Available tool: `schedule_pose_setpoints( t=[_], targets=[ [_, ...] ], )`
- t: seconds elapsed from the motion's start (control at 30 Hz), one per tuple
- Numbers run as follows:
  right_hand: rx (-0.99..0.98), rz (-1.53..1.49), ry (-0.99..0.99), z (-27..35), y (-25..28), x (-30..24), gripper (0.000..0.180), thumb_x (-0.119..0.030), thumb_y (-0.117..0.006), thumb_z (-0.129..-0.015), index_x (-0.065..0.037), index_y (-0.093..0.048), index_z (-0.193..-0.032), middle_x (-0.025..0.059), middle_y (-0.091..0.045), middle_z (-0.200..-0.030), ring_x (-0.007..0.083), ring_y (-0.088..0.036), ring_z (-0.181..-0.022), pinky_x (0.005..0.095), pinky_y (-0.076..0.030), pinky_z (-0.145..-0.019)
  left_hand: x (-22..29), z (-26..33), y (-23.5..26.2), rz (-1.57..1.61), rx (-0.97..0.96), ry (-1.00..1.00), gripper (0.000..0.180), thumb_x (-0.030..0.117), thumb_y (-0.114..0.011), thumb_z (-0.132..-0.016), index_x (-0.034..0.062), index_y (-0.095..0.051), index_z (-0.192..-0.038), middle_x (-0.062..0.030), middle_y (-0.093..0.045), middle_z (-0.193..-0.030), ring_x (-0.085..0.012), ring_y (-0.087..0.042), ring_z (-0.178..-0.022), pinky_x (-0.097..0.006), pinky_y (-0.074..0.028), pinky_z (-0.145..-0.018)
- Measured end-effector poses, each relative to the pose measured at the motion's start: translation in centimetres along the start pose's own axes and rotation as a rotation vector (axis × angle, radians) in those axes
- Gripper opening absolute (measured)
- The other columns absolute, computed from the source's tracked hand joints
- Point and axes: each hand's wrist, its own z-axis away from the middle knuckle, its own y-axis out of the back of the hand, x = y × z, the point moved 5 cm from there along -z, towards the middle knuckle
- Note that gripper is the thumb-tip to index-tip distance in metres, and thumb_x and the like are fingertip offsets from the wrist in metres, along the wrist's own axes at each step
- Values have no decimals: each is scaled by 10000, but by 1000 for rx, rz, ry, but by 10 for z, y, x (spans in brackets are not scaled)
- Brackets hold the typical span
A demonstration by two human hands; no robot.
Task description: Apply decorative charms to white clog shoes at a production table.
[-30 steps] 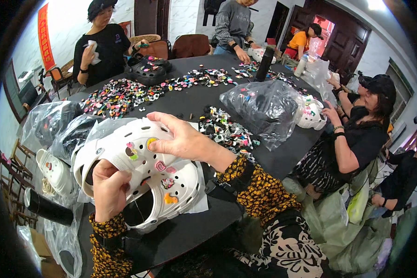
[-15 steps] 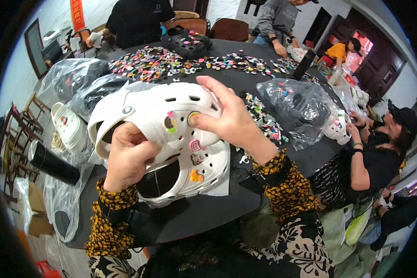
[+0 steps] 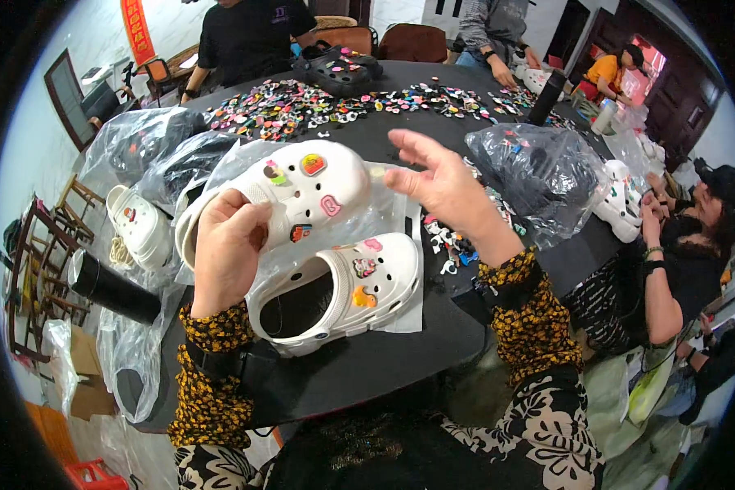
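Note:
My left hand point(image 3: 227, 249) is closed round the open heel side of a white clog point(image 3: 353, 178), which is held up, tilted, above the table. On its upper sit a round yellow-and-red charm point(image 3: 313, 164), a green-and-pink charm point(image 3: 274, 172), a pink charm point(image 3: 330, 205) and an orange-red charm point(image 3: 300, 233). Right of the toe, my right hand point(image 3: 449, 192) hangs in the air with its fingers apart, off the clog. Below, the second white clog point(image 3: 400, 273) rests on a white sheet, bearing an orange charm point(image 3: 363, 297) and several others.
Heaps of colourful charms point(image 3: 282, 110) cover the far side of the black table point(image 3: 359, 367). Bagged dark shoes point(image 3: 539, 175) stand to the right, more bags point(image 3: 196, 167) to the left. A black cylinder point(image 3: 114, 286) stands at left. Co-workers sit around the table.
My right hand has let go of the clog's toe and moved right, its fingers spreading. The held clog has turned, so more of its charms show. The second clog is less covered.

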Motion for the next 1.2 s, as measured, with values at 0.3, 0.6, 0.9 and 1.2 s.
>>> schedule_pose_setpoints(
  t=[0.3,0.6,0.9,1.2],
  targets=[
    [-175,315,190,33,-22,5,501,-263,-683,-822,13,-543,-1217,220,-502,-1257,363,-490,-1187,409,-396,-1012,-14,-4,-13,-5,3,216,126,43,-517,-832,-62,-587,-836,-60,-609,-773,-129,-560,-657,-248,-433,-600],
    [-291,427,218,60,-37,-11,408,-250,-621,-855,-52,-553,-1206,148,-524,-1171,333,-489,-1155,485,-369,-957,-13,0,14,-636,-231,110,219,110,-534,-835,-72,-634,-905,-44,-602,-789,-103,-527,-732,-247,-419,-666],
    [-354,509,347,60,-63,-36,378,-249,-617,-866,-53,-543,-1180,159,-518,-1168,338,-479,-1166,501,-343,-964,36,19,25,-444,-138,-55,279,98,-558,-875,-60,-607,-1099,-108,-647,-1047,-165,-600,-952,-280,-456,-849],
    [-391,635,466,50,-104,-59,422,-229,-681,-814,-28,-571,-1169,157,-509,-1253,297,-474,-1192,465,-330,-1009,111,68,-4,-422,-206,-414,372,144,-500,-876,-106,-550,-1147,-192,-643,-1075,-236,-638,-969,-340,-488,-857]
  ],
)
